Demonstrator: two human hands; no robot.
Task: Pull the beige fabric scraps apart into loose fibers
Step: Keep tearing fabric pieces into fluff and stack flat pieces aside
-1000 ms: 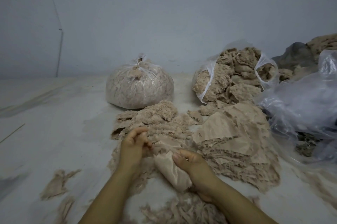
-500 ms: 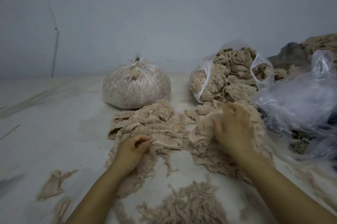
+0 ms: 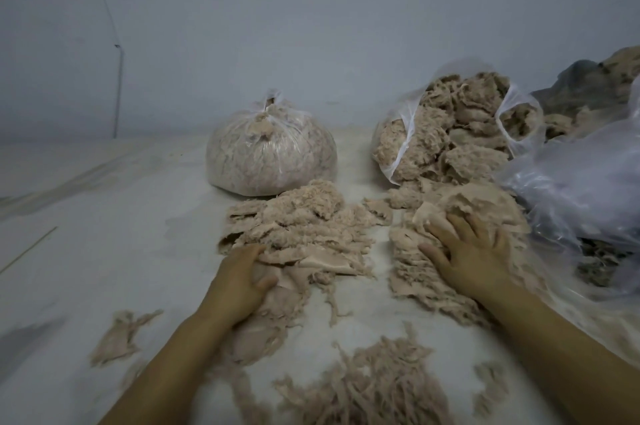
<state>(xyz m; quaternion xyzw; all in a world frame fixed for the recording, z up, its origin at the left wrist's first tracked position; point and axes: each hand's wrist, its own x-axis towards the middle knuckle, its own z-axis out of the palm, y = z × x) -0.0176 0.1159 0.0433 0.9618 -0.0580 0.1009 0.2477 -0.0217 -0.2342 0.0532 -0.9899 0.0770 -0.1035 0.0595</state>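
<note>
Beige fabric scraps [image 3: 460,227] lie heaped on the floor, no longer held between both hands. The right hand [image 3: 465,251] now rests spread-fingered on the right heap; the left hand [image 3: 242,277] clutches the nearer pile [image 3: 304,234], seemingly fetching fresh scraps to shred.

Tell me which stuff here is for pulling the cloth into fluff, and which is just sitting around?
For the job:
- left hand, gripping the middle scrap pile
- right hand, spread flat on the right scrap pile
- pulled fibers nearest the camera

Just sitting around:
- tied bag
- open bag of beige stuff
- crumpled clear plastic
</note>
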